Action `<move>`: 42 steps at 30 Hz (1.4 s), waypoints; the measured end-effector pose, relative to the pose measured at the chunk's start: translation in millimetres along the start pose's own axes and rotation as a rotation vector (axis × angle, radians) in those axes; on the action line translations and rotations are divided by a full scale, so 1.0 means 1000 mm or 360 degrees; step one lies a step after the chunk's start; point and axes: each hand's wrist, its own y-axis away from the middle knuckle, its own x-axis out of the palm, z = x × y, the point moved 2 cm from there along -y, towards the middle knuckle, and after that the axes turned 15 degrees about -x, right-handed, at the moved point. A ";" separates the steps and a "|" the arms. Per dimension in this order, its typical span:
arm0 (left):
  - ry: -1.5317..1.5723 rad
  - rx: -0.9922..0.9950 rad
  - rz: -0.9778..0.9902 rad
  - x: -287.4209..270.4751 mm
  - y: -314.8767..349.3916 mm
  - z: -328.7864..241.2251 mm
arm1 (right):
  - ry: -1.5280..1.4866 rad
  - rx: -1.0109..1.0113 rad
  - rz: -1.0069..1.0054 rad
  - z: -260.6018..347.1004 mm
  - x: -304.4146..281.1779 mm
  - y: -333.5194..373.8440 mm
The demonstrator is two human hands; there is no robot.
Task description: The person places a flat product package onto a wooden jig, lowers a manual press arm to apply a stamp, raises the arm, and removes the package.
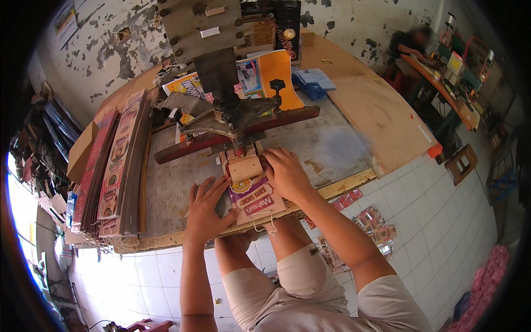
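Note:
A pink and purple printed paper bag with a white string handle lies at the near edge of the grey worktop, under a press machine. Pressing plates and a pale wooden block sit on its far part, below the press's central red-tipped post. My left hand is spread, its fingertips against the left side of the bag and block. Along the block's right side rests my right hand, fingers bent over the bag's right edge and thumb hidden. Neither hand visibly grips anything.
Stacks of flat printed sheets stand at the left. Behind the press's dark red crossbar are coloured printed packs and blue plastic. Small printed packets lie on the tiled floor. Another person sits at a far-right bench.

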 end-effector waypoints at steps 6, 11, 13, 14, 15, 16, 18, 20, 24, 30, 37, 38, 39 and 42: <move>0.0019 -0.0022 0.0027 -0.001 0.000 -0.002 | 0.0032 -0.0044 -0.0015 0.000 0.001 0.003; 0.0016 -0.0020 0.0035 0.000 0.000 0.000 | 0.0023 -0.0026 -0.0009 0.002 0.000 0.001; 0.0017 -0.0020 0.0033 0.000 0.000 0.000 | 0.0008 -0.0012 -0.0003 0.002 0.000 0.001; 0.0017 -0.0019 0.0033 0.001 0.000 0.000 | 0.0001 -0.0005 -0.0001 0.002 0.000 0.000; 0.0016 -0.0020 0.0033 0.001 -0.001 0.000 | 0.0025 -0.0024 -0.0015 0.001 0.000 0.000; 0.0015 -0.0016 0.0028 0.001 -0.001 0.000 | 0.0048 -0.0043 -0.0028 0.001 0.001 0.001; 0.0016 -0.0010 0.0024 0.001 0.000 0.001 | 0.0064 -0.0066 -0.0051 -0.001 0.005 0.002; 0.0026 -0.0017 0.0017 -0.001 0.001 0.001 | 0.0035 -0.0087 -0.0076 -0.001 0.007 0.001; 0.0048 -0.0017 0.0008 0.000 0.000 0.002 | 0.0050 -0.0068 -0.0061 -0.001 0.004 -0.001; 0.0099 -0.0050 0.0048 -0.003 0.003 0.001 | 0.0119 -0.0072 -0.0021 -0.001 0.003 0.002; 0.0150 -0.0029 0.0000 -0.001 0.007 0.005 | -0.0060 0.0000 -0.0097 -0.001 -0.003 0.000; 0.0154 -0.0020 -0.0003 0.000 0.007 0.005 | -0.0102 0.0031 -0.0123 0.001 -0.005 -0.001; 0.0158 -0.0011 -0.0006 0.001 0.006 0.006 | -0.0058 0.0039 -0.0159 0.004 -0.009 0.000; 0.0176 0.0020 -0.0057 0.003 0.007 0.006 | -0.0148 -0.0092 -0.0261 0.012 -0.021 -0.004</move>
